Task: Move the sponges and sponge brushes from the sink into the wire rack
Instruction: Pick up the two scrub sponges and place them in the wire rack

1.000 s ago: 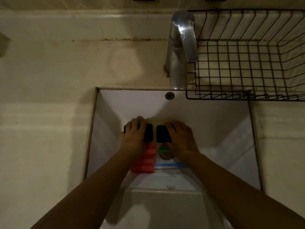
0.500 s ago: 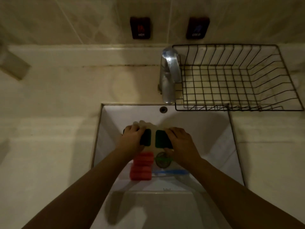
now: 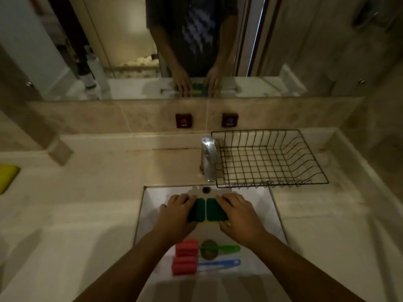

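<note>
A: Where are we w/ the sink [image 3: 275,216]?

B: First pick, I'd say. Left hand [image 3: 177,215] is closed round one green sponge [image 3: 197,209], right hand [image 3: 238,215] round the other green sponge [image 3: 214,209]. The two are side by side, nearly touching, near the sink's back edge just under the tap [image 3: 208,159]. Can't tell if they're lifted clear of the basin.

A: Rack?

B: Wire rack [image 3: 269,159] sits on the counter [image 3: 91,192] at the sink's back right corner, nothing in it.

A: What's left in the sink?

B: Two red sponges [image 3: 185,257] at the front edge, left of the drain. A green brush [image 3: 220,248] lies over the drain, and a blue brush [image 3: 219,263] is just in front of it.

A: Next move?

B: Prob. raise both sponges, carry them back and right past the tap, over the rack's front wire, then let go. Right hand has the shorter way; left must avoid the spout.
</note>
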Motion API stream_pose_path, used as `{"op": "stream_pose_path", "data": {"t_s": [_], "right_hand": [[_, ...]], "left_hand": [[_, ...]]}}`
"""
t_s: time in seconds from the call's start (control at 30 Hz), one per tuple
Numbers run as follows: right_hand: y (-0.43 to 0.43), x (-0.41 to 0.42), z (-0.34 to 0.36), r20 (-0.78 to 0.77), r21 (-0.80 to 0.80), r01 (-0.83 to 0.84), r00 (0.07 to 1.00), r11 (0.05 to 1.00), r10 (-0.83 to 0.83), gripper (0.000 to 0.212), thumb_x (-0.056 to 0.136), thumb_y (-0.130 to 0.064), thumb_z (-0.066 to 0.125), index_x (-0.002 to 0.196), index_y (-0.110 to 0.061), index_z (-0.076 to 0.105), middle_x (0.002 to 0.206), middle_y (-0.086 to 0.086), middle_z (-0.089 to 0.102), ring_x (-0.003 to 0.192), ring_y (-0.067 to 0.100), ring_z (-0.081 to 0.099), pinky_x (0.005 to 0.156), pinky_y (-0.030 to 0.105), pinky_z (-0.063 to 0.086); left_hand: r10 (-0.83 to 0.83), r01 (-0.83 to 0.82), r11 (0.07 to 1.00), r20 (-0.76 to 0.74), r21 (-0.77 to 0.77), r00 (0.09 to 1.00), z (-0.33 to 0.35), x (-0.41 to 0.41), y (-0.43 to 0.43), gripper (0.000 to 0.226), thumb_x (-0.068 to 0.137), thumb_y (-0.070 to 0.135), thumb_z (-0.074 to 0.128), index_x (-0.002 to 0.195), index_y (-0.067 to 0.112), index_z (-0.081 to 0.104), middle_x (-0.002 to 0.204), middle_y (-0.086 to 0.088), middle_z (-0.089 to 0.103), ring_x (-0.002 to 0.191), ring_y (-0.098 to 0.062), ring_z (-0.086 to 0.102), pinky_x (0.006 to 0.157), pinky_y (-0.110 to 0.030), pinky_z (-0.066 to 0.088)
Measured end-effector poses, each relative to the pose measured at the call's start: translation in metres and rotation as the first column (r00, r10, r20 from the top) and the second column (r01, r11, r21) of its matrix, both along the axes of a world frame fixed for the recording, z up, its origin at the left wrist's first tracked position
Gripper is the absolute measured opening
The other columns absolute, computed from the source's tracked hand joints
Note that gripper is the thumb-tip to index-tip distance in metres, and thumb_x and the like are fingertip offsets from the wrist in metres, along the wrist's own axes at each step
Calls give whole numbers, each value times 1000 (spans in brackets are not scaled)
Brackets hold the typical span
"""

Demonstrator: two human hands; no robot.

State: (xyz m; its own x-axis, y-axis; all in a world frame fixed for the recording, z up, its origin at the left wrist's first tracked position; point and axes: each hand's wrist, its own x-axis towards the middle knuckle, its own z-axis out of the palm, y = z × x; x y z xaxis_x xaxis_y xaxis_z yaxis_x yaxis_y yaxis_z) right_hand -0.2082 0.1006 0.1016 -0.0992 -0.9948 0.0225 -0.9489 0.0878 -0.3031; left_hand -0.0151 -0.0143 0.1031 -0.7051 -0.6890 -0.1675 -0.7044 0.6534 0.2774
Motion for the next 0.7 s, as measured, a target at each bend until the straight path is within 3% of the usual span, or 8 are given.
{"op": "stream_pose_path", "data": {"t_s": [0.17,0.33,0.7], "right_hand": [[5,-8,40,12,-86,-31,999,996,32,66,82,-39,58,143,-21,42,140,3,48,127,22,42,100,40,42],[7,-14,71,-51,-132,-27,998,991,20,67,83,-50,52,144,-26,39,138,-4,47,124,15,41,102,33,39],[-2,-19,129,-33,-231,-38,999,972,31,58,80,-51,56,135,-38,40,124,-13,51,108,4,42,87,21,43]], "left_hand": [[-52,48,998,-77,-48,996,39,-4,-1,70,84,47,58,147,32,31,141,3,44,128,-22,39,96,-47,45],[-135,124,985,-84,-121,987,70,-6,-5,71,87,53,52,150,30,27,145,3,42,128,-21,39,97,-43,42],[-168,118,962,-190,-246,967,125,-5,-15,69,86,54,56,147,33,32,136,4,47,123,-16,42,98,-35,42]]}}
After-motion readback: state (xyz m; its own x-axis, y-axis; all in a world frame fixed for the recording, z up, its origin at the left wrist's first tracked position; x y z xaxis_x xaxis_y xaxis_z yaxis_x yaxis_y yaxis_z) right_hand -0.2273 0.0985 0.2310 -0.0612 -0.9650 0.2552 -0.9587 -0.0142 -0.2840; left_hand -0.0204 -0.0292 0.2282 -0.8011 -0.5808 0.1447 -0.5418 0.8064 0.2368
